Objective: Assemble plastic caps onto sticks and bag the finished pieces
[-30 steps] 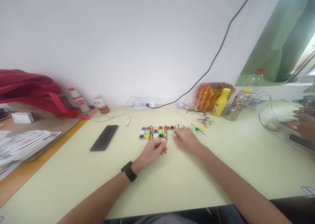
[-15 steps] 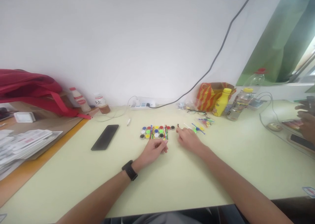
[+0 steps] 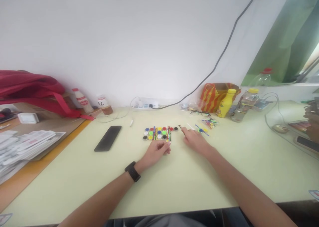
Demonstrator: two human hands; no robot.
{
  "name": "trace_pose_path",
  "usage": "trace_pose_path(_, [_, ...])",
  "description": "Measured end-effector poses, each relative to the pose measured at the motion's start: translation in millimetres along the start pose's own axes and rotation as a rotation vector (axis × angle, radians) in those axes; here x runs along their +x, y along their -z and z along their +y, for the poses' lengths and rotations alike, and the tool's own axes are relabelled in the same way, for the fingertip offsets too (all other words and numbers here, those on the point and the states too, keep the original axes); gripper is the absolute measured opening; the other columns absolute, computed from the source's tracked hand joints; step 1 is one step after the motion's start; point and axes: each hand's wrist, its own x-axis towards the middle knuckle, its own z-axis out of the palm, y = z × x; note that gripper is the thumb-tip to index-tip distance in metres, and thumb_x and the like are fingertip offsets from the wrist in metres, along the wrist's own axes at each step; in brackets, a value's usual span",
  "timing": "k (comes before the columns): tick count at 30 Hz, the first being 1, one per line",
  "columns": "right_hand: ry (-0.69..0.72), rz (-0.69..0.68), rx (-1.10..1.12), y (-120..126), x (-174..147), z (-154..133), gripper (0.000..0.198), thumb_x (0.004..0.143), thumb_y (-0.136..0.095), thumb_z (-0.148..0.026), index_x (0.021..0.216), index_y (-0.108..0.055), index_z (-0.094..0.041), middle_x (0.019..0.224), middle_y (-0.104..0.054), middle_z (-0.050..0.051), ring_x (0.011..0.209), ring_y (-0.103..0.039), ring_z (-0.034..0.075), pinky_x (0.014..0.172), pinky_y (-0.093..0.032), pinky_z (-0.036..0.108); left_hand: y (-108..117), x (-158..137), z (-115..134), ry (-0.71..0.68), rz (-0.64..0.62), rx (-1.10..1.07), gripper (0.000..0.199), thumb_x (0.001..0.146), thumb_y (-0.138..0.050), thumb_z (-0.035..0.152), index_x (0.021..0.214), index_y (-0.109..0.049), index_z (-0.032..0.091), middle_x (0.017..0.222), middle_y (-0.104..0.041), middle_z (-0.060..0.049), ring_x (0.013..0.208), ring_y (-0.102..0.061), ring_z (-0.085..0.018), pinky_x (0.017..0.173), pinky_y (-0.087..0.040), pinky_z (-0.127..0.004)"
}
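In the head view, several small round discs (image 3: 151,133) in red, blue, green, yellow, white and black lie in rows on the pale table. Thin coloured sticks (image 3: 169,133) lie upright in the view between groups of discs. My left hand (image 3: 159,150) rests just in front of them, fingers curled in and thumb against them; whatever it may hold is hidden. To the right, my right hand (image 3: 195,140) is closed, with a thin dark stick (image 3: 180,127) poking out past its fingertips. A lone black disc (image 3: 175,129) lies left of that stick.
Loose coloured sticks (image 3: 202,130) lie beyond my right hand, near glasses (image 3: 200,113). A phone (image 3: 108,138) is at left. Bottles, a striped bag (image 3: 210,95) and a power strip (image 3: 146,104) line the wall. Another person's hand (image 3: 313,117) shows at the right edge.
My right hand has shifted slightly right, and more of the dark stick shows beyond its fingers. The left hand keeps its place by the discs; the view has shifted a little.
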Motion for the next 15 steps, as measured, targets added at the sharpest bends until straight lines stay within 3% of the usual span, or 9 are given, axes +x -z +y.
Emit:
trace_pose_path(6, [0.048,0.204,0.180,2.3,-1.4,-2.7,0.050,0.094,-0.043,-0.013,0.144,-0.042,-0.018,0.095,-0.070,0.006,0.088,-0.064,0.021,0.075,-0.040,0.027,0.0,0.5,-0.3,-0.003,0.002,-0.009,0.049,0.097,-0.054,0.056,0.072,-0.069,0.017,0.072,-0.071,-0.006,0.069,-0.066,-0.017,0.068,-0.054,-0.028])
trace_pose_path(11, [0.028,0.258,0.192,-7.4,1.8,-5.1,0.035,0.091,-0.047,-0.013,0.123,-0.061,-0.020,0.098,-0.072,0.007,0.090,-0.064,0.021,0.078,-0.042,0.028,0.2,0.3,-1.1,-0.010,0.008,-0.020,0.050,0.096,-0.054,0.057,0.071,-0.069,0.016,0.071,-0.070,-0.006,0.069,-0.066,-0.017,0.067,-0.053,-0.027])
trace_pose_path(15, [0.058,0.286,0.189,-11.5,3.1,-5.3,0.030,0.090,-0.047,-0.012,0.113,-0.066,-0.018,0.102,-0.072,0.009,0.095,-0.063,0.022,0.082,-0.042,0.029,-0.1,1.1,-4.1,-0.014,0.002,-0.022,0.049,0.097,-0.054,0.055,0.072,-0.069,0.016,0.071,-0.070,-0.006,0.068,-0.066,-0.017,0.067,-0.053,-0.027])
